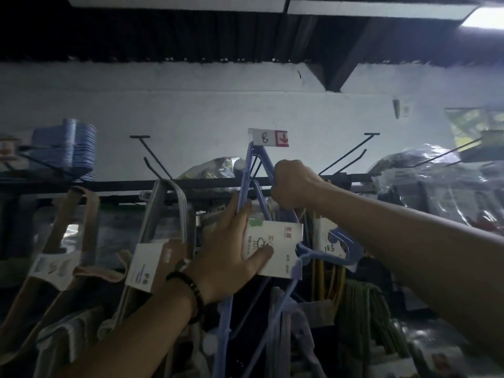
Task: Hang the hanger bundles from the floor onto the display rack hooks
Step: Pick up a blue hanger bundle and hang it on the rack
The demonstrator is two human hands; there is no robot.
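Note:
A bundle of blue hangers [246, 181] with a white paper label [283, 241] hangs at the middle rack hook [257, 151], under a price tag marked 8. My right hand [293, 186] grips the top of the bundle just below the hook. My left hand [231, 249] holds the label band from the left, thumb pressed on the white card. A grey hanger bundle [166, 214] and a beige one [81, 214] hang to the left, each with its own label.
The black rack bar [131, 185] runs across the view. Bare hooks stick out at the left [152, 156] and the right [351, 154]. A stack of blue hangers [71, 145] sits upper left. Plastic-wrapped goods [425, 181] fill the right; yellow and green hangers [354, 296] hang below.

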